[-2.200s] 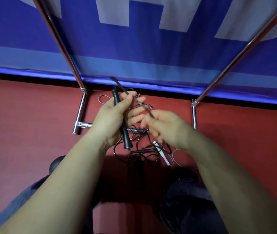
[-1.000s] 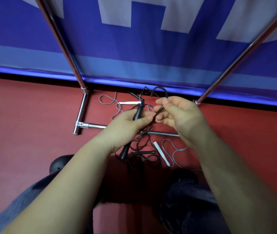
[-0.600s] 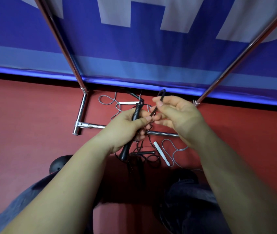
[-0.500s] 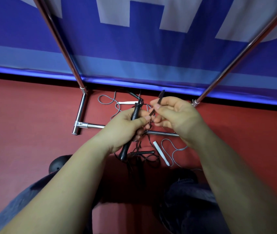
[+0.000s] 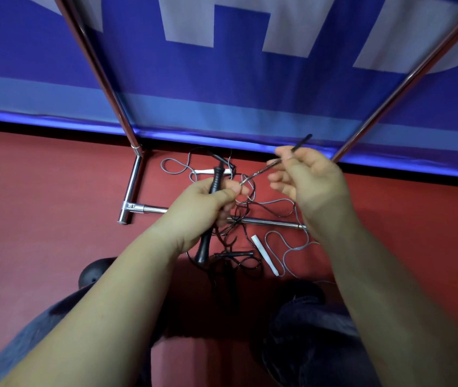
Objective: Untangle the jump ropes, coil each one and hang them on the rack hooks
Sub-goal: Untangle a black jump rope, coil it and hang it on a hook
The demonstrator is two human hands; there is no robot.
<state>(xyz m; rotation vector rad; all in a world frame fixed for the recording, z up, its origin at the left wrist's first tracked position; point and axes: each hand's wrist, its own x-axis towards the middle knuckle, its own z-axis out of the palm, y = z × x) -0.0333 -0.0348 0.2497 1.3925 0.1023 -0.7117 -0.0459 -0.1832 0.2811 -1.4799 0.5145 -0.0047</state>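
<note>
My left hand (image 5: 202, 208) grips a black jump-rope handle (image 5: 216, 177) upright, its lower end poking out below my fist. My right hand (image 5: 309, 182) pinches a thin black cord (image 5: 300, 142) between thumb and forefinger; the cord runs taut down to my left hand. Below my hands, a tangle of black and grey ropes (image 5: 239, 241) lies on the red floor. One white handle (image 5: 265, 254) lies right of the tangle and another white handle (image 5: 208, 171) lies behind my left hand. The rack's chrome base bar (image 5: 267, 222) crosses under the tangle.
Two chrome rack uprights (image 5: 102, 74) (image 5: 406, 79) rise left and right before a blue banner (image 5: 236, 79). A chrome foot piece (image 5: 131, 191) lies at the left. My legs and dark shoes (image 5: 96, 272) fill the bottom. No hooks are in view.
My right hand has pulled away to the right and up, drawing the black cord taut out of my left hand. My left hand still grips the black handle in about the same place.
</note>
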